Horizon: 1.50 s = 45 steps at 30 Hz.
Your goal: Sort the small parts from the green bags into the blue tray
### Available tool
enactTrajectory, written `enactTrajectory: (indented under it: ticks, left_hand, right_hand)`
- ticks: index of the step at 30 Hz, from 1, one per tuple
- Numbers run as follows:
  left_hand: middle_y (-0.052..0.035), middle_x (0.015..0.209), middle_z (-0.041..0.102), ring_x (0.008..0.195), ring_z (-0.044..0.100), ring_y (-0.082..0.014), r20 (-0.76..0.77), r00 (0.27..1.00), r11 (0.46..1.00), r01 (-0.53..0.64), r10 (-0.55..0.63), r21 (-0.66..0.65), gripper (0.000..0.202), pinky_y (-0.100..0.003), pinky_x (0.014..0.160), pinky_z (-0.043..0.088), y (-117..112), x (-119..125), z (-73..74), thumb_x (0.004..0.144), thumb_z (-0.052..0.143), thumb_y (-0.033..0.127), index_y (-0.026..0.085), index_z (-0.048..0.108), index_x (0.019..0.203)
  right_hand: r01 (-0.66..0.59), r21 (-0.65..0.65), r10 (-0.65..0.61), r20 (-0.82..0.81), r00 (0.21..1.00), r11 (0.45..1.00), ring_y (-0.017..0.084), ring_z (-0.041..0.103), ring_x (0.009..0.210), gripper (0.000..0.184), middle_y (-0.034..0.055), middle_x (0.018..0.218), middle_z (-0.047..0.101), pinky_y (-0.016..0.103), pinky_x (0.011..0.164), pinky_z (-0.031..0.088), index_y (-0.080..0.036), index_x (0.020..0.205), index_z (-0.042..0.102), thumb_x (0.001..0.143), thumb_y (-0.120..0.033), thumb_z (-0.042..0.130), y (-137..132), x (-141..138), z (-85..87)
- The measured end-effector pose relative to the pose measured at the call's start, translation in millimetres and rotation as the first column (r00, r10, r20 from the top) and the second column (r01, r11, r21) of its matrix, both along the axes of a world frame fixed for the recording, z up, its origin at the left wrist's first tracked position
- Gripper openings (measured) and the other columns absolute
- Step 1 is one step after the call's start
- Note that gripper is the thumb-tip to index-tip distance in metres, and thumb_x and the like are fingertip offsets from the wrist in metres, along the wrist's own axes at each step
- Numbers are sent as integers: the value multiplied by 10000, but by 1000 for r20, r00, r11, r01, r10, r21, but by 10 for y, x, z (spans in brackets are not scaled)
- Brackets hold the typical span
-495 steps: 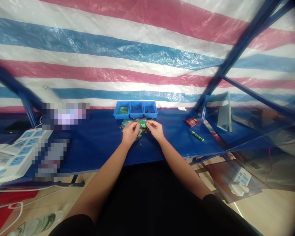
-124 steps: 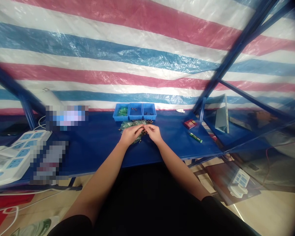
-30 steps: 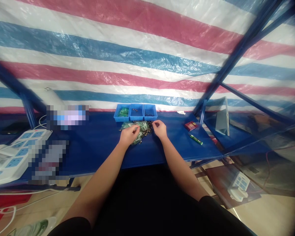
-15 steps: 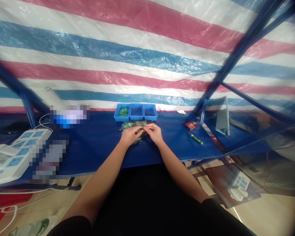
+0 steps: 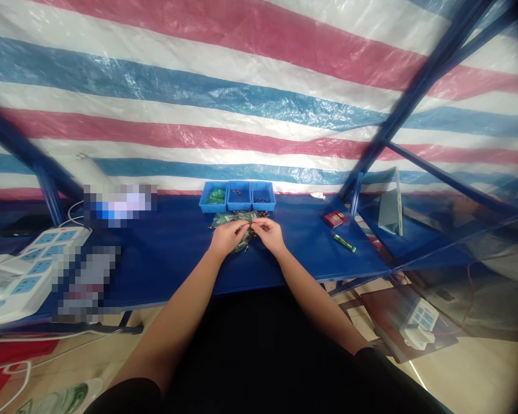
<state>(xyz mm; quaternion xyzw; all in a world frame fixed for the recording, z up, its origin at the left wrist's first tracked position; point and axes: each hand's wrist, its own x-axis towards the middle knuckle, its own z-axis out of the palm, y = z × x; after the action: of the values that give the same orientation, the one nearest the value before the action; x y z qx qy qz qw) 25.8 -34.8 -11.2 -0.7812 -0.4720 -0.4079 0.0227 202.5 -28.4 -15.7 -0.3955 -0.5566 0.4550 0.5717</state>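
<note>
My left hand [image 5: 228, 237] and my right hand [image 5: 268, 234] meet over a heap of small green plastic packets and dark bits [image 5: 220, 219] on the blue table. The fingers of each are pinched together, tips almost touching. Whatever they hold between them is too small to make out. Just behind the heap stand three blue bins side by side. The left bin [image 5: 205, 201] has green pieces in it, the middle bin [image 5: 239, 202] a few small dark parts, the right bin [image 5: 263, 206] some dark slender parts.
On the right of the table [image 5: 164, 259] lie a red box [image 5: 334, 218] and a green tube-like packet [image 5: 344, 243]. A white power strip [image 5: 38, 270] with cables is at the left edge. Blue metal posts [image 5: 373, 146] frame both sides, before a striped sheet [image 5: 224, 98].
Both hands stay over the heap, with only a slight shift of the fingers. The view has moved very little.
</note>
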Motion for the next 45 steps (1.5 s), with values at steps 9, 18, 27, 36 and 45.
enactTrajectory:
  ticks: [9,18,27,36,45]
  left_hand:
    - [1,816,747,695,681,-133,15,999,998,-34,35,-51,253,-224,637,464,3,5,-18,933,543,406,254,711,1046]
    - [-12,891,755,733,691,-137,-1,999,997,-40,40,-69,255,-222,655,462,2,3,-12,946,526,403,245,704,1036]
    - [-18,851,749,727,691,-147,-8,999,995,-44,43,-87,281,-227,642,453,-16,10,5,958,492,417,243,702,1028]
    - [-4,780,737,691,680,-138,21,999,996,-40,42,-86,269,-222,629,454,-10,10,1,939,526,418,253,704,1052]
    - [-18,923,757,782,703,-156,-24,999,995,-30,28,-93,280,-219,673,483,-8,4,3,962,484,413,257,699,1051]
  right_hand:
    - [26,10,-26,2,1000,1000,174,660,692,284,41,786,728,307,683,560,-193,904,736,732,-419,745,8,0,-6]
    - [20,-29,-20,10,1000,999,180,667,692,336,40,764,727,320,697,568,-185,913,732,700,-443,759,-7,-12,22]
    - [19,-27,-18,17,1000,999,174,663,673,343,40,776,728,319,688,569,-189,920,732,707,-458,749,-14,-10,36]
    - [11,-33,-11,16,1000,999,181,672,699,327,53,823,736,326,709,575,-192,899,739,713,-461,750,18,1,-21]
    - [0,-11,0,24,1000,1000,173,668,712,353,48,821,731,308,709,563,-192,942,738,719,-465,740,-20,-2,8]
